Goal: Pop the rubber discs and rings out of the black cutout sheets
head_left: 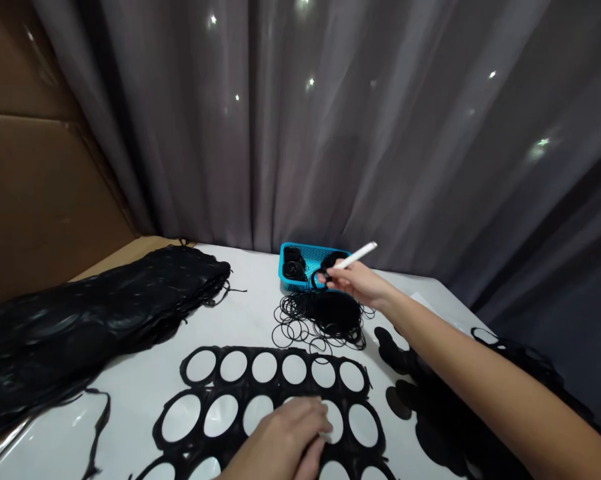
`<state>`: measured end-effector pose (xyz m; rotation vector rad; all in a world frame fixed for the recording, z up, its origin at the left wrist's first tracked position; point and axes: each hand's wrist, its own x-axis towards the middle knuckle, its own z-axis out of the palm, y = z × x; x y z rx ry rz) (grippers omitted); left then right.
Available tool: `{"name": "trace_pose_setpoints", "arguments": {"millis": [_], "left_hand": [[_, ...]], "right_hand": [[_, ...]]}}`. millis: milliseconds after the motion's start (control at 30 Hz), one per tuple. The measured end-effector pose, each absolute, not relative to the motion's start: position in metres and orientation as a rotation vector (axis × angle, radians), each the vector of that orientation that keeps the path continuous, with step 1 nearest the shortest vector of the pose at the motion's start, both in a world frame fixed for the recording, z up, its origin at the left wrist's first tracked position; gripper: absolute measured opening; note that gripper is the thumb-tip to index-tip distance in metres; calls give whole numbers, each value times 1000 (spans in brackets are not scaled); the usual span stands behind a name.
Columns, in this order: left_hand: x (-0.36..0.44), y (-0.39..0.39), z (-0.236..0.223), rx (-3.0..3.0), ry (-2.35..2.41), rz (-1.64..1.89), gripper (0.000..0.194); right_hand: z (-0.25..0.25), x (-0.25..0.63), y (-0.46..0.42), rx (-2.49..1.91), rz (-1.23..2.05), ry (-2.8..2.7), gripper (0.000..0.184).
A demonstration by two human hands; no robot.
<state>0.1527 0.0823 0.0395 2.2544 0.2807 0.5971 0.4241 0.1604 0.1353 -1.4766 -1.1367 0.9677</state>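
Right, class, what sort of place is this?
Probably a makeshift piecework area: a white table holding a black sheet punched with round holes, a turquoise plastic basket and loose thin black rings, before a grey curtain.

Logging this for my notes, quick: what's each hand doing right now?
Left hand: curled on the black perforated sheet; grip cannot be told.
Right hand: closed, holding a white pen.

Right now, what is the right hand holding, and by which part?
The right hand holds a white pen by its lower end, between the fingertips.
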Motion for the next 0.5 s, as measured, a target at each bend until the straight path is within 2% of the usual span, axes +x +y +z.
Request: {"name": "trace_pose_setpoints", "arguments": {"millis": [67, 167, 400, 500], "left_hand": [[154, 80, 37, 2369, 183, 627, 26], [153, 82, 37, 2485, 209, 671, 24], [154, 83, 21, 2594, 219, 642, 18], [151, 78, 24, 2581, 104, 502, 28]], "right_hand": [[136, 432, 209, -1540, 831, -1163, 38], [129, 433, 270, -1650, 621, -1226, 19], [91, 408, 314, -1734, 415, -1514, 29], [90, 410, 306, -1723, 382, -1546, 22]]}}
